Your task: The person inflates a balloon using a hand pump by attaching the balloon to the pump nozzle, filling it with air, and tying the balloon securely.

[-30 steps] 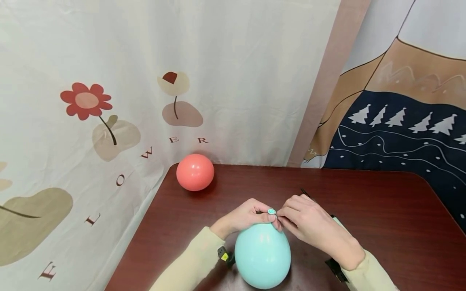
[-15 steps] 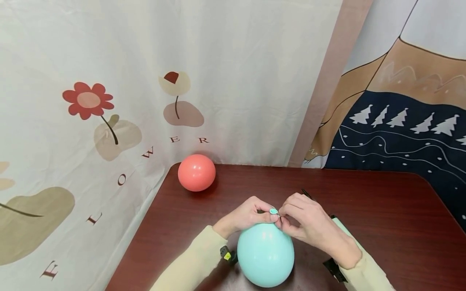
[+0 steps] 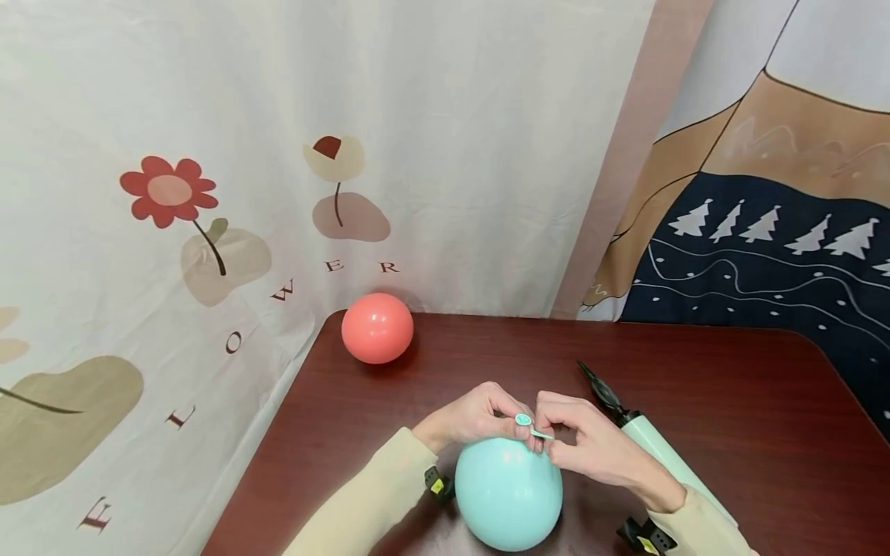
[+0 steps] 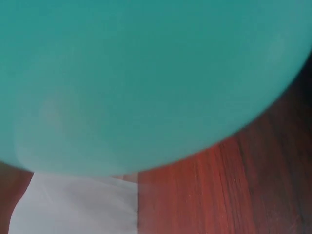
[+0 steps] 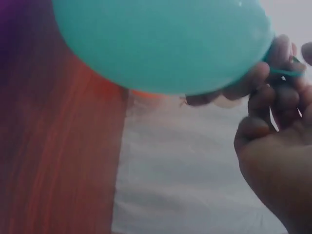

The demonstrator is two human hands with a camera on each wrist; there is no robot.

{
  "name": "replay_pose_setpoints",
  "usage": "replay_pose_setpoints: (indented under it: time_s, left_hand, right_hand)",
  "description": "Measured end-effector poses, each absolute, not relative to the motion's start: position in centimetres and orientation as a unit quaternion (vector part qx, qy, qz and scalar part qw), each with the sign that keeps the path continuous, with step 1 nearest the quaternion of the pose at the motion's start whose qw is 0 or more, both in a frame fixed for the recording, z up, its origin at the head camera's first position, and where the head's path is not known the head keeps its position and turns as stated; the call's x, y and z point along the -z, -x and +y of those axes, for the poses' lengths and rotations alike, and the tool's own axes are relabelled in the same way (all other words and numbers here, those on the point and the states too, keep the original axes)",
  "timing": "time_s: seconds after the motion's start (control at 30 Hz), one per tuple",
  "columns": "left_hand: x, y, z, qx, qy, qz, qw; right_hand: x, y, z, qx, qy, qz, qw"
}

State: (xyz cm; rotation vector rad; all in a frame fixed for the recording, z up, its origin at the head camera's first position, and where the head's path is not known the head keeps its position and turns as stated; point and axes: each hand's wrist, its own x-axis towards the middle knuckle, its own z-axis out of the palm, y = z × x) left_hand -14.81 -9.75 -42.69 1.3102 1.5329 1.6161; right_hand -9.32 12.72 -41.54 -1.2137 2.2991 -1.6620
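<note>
A mint-green inflated balloon [image 3: 509,494] hangs below both hands at the table's near side. My left hand [image 3: 476,415] pinches its neck at the top, and the rolled mouth rim [image 3: 523,419] pokes up between thumb and fingers. My right hand [image 3: 589,442] pinches the end of a thin mint strip [image 3: 542,435] stretched across from the left fingertips. That stretched strip [image 5: 285,73] also shows between the fingers in the right wrist view. In the left wrist view the balloon [image 4: 146,87] fills most of the picture and hides the hand.
A coral-red balloon [image 3: 378,328] rests at the table's back left corner. A mint hand pump [image 3: 670,455] with a black nozzle lies on the dark red wooden table [image 3: 758,409], partly beneath the right forearm. A printed curtain [image 3: 452,154] hangs behind the table.
My right hand has dropped a little and turned, drawing out the mint strip between the hands. The pump's nozzle and body have come into fuller view. Both hands have lowered slightly.
</note>
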Motion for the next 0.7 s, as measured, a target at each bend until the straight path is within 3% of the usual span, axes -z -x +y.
replay_pose_setpoints:
  time_s: [0.37,0.7]
  left_hand:
    - [43.4,14.5,-9.8,-0.618,-0.466,0.583,0.246]
    - [43.5,13.7,-9.2,-0.641,-0.428,0.608,0.19]
  right_hand:
    - [40.9,9.1,12.3,0.509,0.347,0.783,-0.083]
    - [40.8,10.8,12.6,0.38,0.411,0.758,-0.336]
